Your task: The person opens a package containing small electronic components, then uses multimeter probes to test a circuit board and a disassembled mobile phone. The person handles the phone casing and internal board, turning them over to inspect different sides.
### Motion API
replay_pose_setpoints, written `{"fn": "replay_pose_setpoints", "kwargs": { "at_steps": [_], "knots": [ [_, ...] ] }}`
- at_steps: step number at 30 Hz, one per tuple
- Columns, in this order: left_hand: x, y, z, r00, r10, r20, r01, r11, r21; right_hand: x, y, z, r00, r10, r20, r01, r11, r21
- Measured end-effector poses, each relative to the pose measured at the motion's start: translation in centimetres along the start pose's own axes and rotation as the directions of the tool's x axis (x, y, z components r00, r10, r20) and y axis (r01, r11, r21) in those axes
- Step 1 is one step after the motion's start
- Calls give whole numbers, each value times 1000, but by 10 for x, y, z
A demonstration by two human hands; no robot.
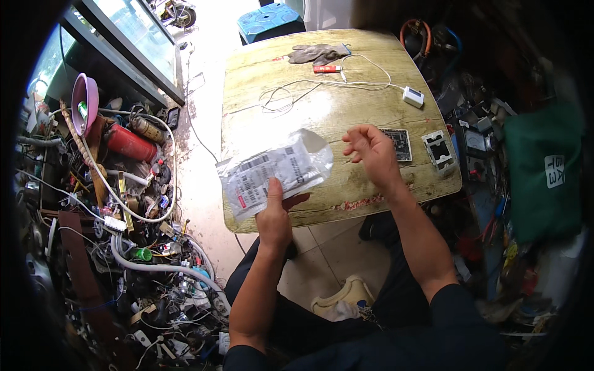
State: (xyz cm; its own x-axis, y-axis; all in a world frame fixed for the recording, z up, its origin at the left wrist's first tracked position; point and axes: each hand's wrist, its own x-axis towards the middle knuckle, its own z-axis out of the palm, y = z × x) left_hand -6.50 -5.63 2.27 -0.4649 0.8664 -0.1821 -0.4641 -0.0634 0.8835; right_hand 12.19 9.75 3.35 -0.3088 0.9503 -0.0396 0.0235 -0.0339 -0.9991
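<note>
My left hand point(273, 219) grips a silvery plastic mailing bag point(266, 170) with a white printed label, its thumb lying across the front. The bag is held tilted over the near left part of the wooden table point(253, 74), and its right end looks loose and crumpled. To the right of the bag, my right hand point(374, 154) is raised with loosely curled fingers, apart from the bag, and I see nothing in it. Partly behind that hand lies a dark circuit board point(401, 143). Beside it sits a white and black plastic frame point(438, 151).
At the table's far side lie a grey glove point(312, 54), a small red item point(326, 69), and a white cable running to a white box point(413, 96). A blue stool point(269, 21) stands behind. Piled clutter point(161, 272) fills the left floor; a green bag point(544, 173) hangs right.
</note>
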Motion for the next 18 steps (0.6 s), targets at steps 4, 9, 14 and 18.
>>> {"fn": "replay_pose_setpoints", "kwargs": {
  "at_steps": [4,9,14,18],
  "knots": [
    [-6,-7,-1,994,-69,80,68,997,26,-17,-3,35,955,-285,81,284,958,26],
    [-6,-9,-4,982,-101,159,133,971,-199,-22,1,33,954,-24,299,11,999,45],
    [0,-16,-12,972,-179,155,203,966,-159,-27,-11,32,929,75,363,-157,966,205],
    [-1,-12,-12,974,-197,113,202,979,-39,-26,-19,29,898,130,421,-189,977,102]
  ]
}}
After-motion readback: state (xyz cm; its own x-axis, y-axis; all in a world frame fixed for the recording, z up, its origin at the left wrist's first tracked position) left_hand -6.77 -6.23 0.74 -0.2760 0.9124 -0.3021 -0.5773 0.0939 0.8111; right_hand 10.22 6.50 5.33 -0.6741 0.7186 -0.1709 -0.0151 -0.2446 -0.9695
